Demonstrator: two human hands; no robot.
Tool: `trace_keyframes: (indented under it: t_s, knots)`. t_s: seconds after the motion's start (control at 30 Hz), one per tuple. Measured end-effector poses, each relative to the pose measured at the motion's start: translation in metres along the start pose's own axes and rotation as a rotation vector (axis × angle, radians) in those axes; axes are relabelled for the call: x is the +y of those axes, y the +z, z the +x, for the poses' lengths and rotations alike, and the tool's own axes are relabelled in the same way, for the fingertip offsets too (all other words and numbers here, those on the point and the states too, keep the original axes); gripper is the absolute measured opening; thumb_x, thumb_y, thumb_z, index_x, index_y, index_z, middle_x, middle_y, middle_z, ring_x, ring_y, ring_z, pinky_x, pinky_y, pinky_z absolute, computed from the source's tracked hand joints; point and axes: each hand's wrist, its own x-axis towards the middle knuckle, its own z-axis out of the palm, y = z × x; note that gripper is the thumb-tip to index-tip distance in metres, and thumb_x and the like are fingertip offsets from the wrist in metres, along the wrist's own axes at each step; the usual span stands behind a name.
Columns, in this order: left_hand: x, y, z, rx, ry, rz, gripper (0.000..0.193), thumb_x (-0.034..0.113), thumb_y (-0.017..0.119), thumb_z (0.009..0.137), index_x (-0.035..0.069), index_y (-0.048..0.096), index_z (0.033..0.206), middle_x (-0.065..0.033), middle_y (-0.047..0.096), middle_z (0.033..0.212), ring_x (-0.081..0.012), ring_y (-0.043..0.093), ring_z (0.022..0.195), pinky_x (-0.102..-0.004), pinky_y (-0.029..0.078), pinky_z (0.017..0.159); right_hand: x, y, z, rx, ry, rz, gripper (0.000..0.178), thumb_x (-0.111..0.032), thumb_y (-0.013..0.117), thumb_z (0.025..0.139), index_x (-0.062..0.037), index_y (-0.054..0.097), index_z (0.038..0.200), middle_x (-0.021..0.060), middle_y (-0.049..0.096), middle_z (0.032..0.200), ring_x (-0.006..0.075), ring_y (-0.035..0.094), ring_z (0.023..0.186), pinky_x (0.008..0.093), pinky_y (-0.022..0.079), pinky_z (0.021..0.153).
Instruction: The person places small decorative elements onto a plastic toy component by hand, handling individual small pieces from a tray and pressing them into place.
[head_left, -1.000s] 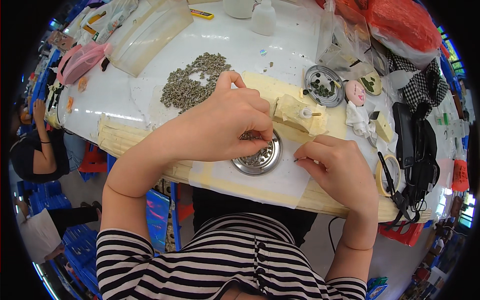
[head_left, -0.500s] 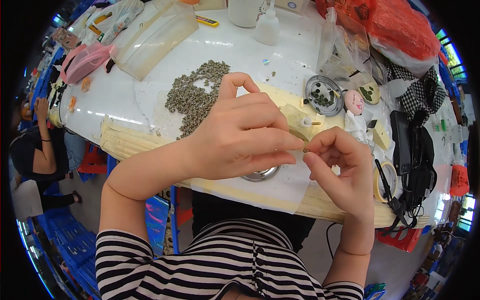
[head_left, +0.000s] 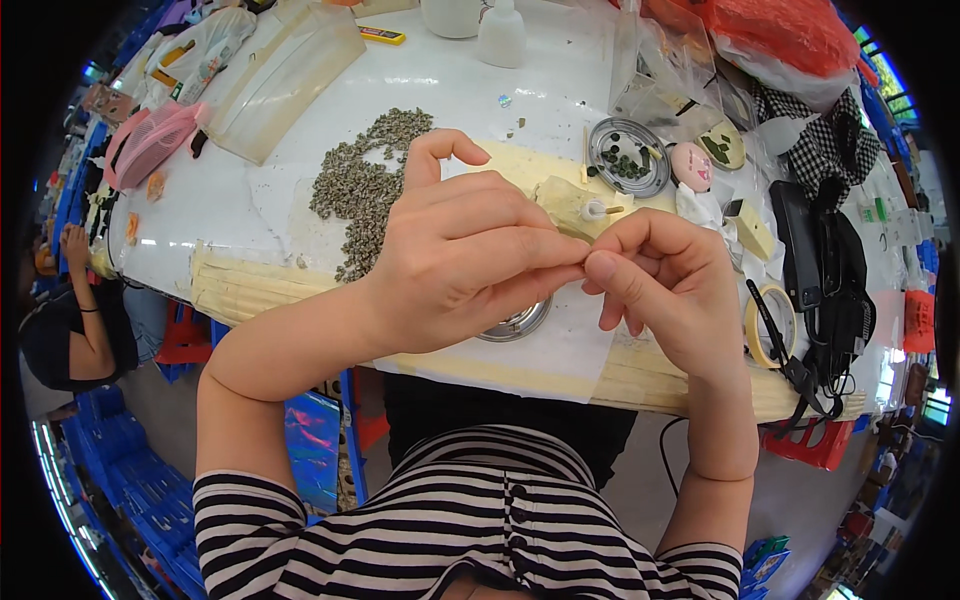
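My left hand (head_left: 450, 255) and my right hand (head_left: 665, 290) meet above the near edge of the table, fingertips touching. Thumb and forefinger of each are pinched together; whatever lies between them is too small or hidden to make out. Partly covered by my left hand, a round metal dish (head_left: 532, 325) sits on white paper (head_left: 560, 365). Left of that hand spreads a pile of small grey-brown pieces (head_left: 345, 195). Just beyond the fingertips stands a pale yellow block (head_left: 560, 203) with a white tip and thin rod on it.
Back right holds a metal dish (head_left: 655, 187) of dark green bits, a pink round object (head_left: 691, 166) and a red plastic bag (head_left: 790, 35). A tape roll (head_left: 752, 330) lies near black straps (head_left: 835, 310). Clear plastic tray (head_left: 290, 85) and white bottle (head_left: 502, 38) stand farther back. Another person (head_left: 70, 335) sits at left.
My right hand has moved slightly up and left, and its fingertips now press closer against those of my left hand. The view has shifted a little, so the table items sit higher.
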Motion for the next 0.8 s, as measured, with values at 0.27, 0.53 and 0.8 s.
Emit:
trace_keyframes:
  t_s: [0.27, 0.53, 0.8]
  knots:
    - [-0.005, 0.002, -0.002, 0.025, -0.138, -0.231, 0.022, 0.009, 0.084, 0.073, 0.013, 0.078, 0.094, 0.0038, 0.07, 0.083, -0.009, 0.059, 0.072, -0.0322, 0.032, 0.08, 0.009, 0.006, -0.002, 0.069, -0.121, 0.04, 0.018, -0.016, 0.065, 0.097, 0.0006, 0.068, 0.104, 0.005, 0.072, 0.085, 0.0075, 0.065, 0.066, 0.0187, 0.046, 0.053]
    - [-0.004, -0.004, -0.002, 0.024, -0.082, -0.131, 0.023, 0.012, 0.084, 0.073, 0.015, 0.078, 0.095, 0.0044, 0.068, 0.089, -0.0099, 0.059, 0.076, -0.0314, 0.03, 0.078, 0.01, 0.001, 0.001, -0.037, -0.038, 0.184, 0.017, -0.015, 0.068, 0.095, 0.0003, 0.068, 0.103, 0.0043, 0.071, 0.089, 0.0084, 0.066, 0.07, 0.0199, 0.048, 0.056]
    - [-0.002, -0.005, -0.002, 0.028, -0.055, -0.124, 0.023, 0.011, 0.084, 0.073, 0.015, 0.077, 0.095, 0.0066, 0.067, 0.087, -0.0098, 0.058, 0.075, -0.0325, 0.029, 0.078, 0.014, 0.002, 0.002, -0.044, -0.036, 0.218, 0.014, -0.012, 0.072, 0.092, -0.0008, 0.067, 0.1, 0.0022, 0.069, 0.086, 0.0075, 0.066, 0.07, 0.0193, 0.048, 0.056]
